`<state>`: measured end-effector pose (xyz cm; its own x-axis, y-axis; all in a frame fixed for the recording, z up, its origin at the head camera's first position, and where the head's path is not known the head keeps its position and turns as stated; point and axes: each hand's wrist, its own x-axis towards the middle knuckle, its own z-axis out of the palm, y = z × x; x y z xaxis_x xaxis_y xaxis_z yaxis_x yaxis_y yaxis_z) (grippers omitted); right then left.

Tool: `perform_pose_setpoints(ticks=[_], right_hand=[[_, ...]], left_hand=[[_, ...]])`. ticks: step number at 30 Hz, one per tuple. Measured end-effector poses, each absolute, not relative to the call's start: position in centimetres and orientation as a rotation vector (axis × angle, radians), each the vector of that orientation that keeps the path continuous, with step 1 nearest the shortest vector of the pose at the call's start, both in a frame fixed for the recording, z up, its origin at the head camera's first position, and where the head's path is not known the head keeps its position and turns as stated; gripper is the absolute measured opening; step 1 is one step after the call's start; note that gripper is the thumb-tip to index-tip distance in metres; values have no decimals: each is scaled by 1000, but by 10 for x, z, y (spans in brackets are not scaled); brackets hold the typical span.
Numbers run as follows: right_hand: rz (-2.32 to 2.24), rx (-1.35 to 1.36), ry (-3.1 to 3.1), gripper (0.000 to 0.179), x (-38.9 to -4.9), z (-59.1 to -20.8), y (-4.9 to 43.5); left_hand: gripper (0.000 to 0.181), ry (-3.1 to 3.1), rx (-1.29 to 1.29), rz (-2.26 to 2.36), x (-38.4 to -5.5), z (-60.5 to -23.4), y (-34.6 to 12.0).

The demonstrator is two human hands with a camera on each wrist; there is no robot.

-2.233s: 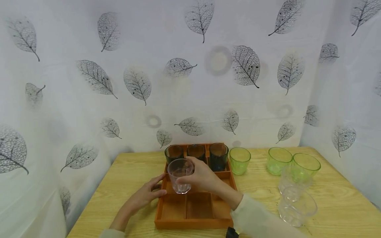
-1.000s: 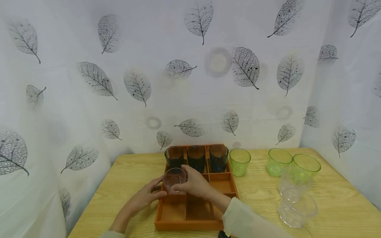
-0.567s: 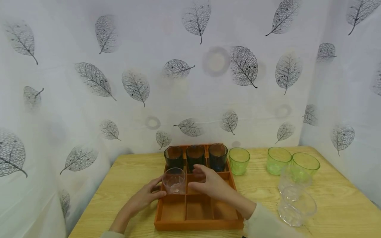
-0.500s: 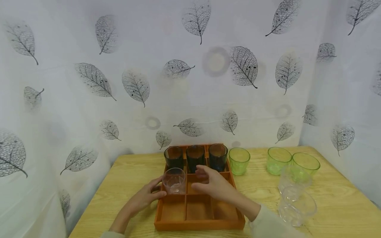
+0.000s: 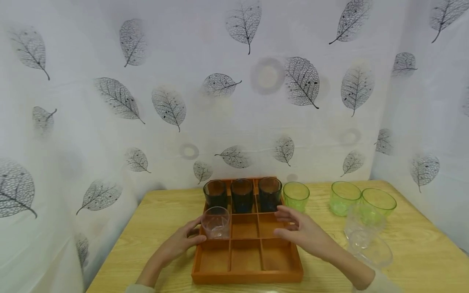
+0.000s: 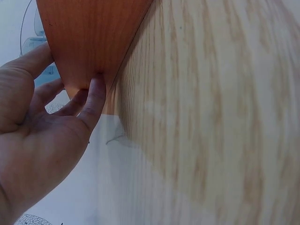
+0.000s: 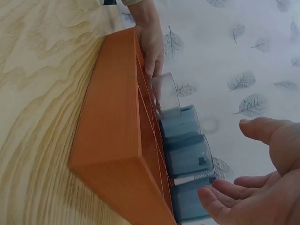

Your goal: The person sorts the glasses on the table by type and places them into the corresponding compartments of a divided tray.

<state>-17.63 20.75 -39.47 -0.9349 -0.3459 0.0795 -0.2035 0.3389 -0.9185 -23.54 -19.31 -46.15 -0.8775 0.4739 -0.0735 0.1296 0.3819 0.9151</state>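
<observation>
In the head view, a reddish-brown wooden compartment tray (image 5: 247,277) lies on the table. My left hand (image 5: 178,244) holds its left side; in the left wrist view, fingers (image 6: 95,101) press the outer wall and the thumb reaches over the rim. Beside that hand, a clear cup (image 5: 216,224) stands upright in the left compartment of the middle row. Several dark blue cups (image 5: 242,197) line the back row. My right hand (image 5: 311,235) hovers over the tray's right side, holding nothing; its fingers are parted and relaxed in the right wrist view.
A green cup (image 5: 296,196) stands just right of the tray's back corner. Farther right are two more green cups (image 5: 344,199) and clear cups (image 5: 373,252), partly overlapping and blurred. A leaf-patterned curtain (image 5: 234,122) hangs behind the table (image 5: 165,211).
My right hand lowered the clear cup into the middle row's left compartment, let it go, and moved right to the tray's right side. The left hand stayed on the tray.
</observation>
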Motion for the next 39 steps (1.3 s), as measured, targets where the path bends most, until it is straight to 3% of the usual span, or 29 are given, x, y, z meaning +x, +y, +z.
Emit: perform_pose_setpoints(ticks=[23,39], right_hand=[[-1549,-317,2824,57,-130,-395,330],[-1269,86,2987,69,-114,-408,388]], left_hand=[[73,2323,563,1497,-236,-458,-190],[74,2309,549,1523,-236,-462,-192]])
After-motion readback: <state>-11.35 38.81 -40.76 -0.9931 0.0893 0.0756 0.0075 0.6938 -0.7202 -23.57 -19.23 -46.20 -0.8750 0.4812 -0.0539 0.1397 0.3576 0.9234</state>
